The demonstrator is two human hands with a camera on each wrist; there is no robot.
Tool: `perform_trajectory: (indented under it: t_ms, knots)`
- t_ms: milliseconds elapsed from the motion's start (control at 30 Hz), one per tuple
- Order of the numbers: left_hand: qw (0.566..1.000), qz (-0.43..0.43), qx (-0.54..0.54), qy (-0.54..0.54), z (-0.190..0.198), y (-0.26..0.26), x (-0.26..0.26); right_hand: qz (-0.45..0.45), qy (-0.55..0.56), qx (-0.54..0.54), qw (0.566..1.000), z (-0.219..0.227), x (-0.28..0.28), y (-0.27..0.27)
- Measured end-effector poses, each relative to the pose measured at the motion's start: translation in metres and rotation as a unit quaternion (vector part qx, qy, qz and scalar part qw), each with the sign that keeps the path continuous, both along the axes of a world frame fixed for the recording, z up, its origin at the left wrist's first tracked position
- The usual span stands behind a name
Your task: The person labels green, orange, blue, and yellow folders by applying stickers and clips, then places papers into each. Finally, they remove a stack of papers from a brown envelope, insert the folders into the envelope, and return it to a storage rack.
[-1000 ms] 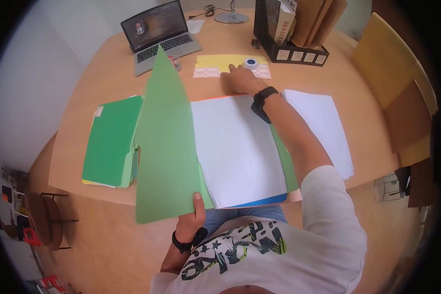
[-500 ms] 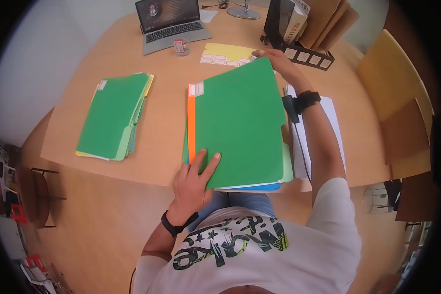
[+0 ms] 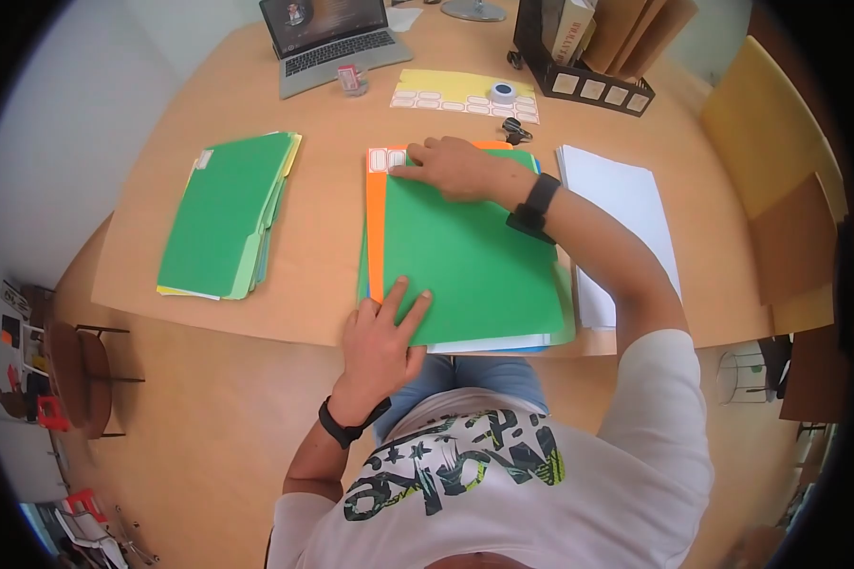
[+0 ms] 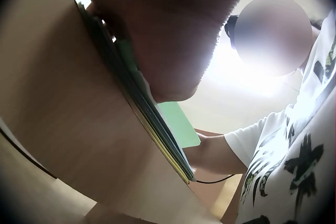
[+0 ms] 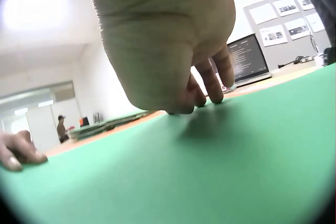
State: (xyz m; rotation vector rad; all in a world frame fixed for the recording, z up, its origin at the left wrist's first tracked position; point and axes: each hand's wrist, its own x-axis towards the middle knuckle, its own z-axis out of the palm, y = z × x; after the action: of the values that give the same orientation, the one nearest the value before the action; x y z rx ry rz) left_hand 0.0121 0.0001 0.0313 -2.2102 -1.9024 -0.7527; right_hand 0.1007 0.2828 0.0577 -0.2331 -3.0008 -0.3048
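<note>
A closed green folder (image 3: 474, 256) lies in front of me on the table. Along its left side shows an orange strip (image 3: 376, 228), and white paper edges peek out below. My left hand (image 3: 380, 351) rests at the folder's lower left corner, two fingers spread over the cover. Across its top reaches my right hand (image 3: 460, 171), fingertips pressing down beside a white label (image 3: 379, 159) with red borders at the upper left corner. In the right wrist view, the fingers (image 5: 212, 85) point down onto the green cover.
Another stack of green folders (image 3: 223, 218) lies to the left, a pile of white paper (image 3: 626, 228) to the right. Farther back are a yellow-topped label sheet (image 3: 446, 83), a white round object (image 3: 503, 92), a black clip (image 3: 514, 131), a laptop (image 3: 342, 52) and a black file holder (image 3: 588, 90).
The folder's raised cover has come down shut, and my left hand now rests on it. From the label sheet, my right hand moved to the folder's top right edge, then left to its label corner.
</note>
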Motion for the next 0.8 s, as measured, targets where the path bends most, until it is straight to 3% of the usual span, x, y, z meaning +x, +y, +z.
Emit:
perform_trajectory:
  t_ms: [800]
  knots:
    - [1.0,0.005,0.014,-0.008,-0.0021,-0.0001,0.0013,-0.008,0.036,0.002,0.999,-0.0066,-0.0073,0.0028]
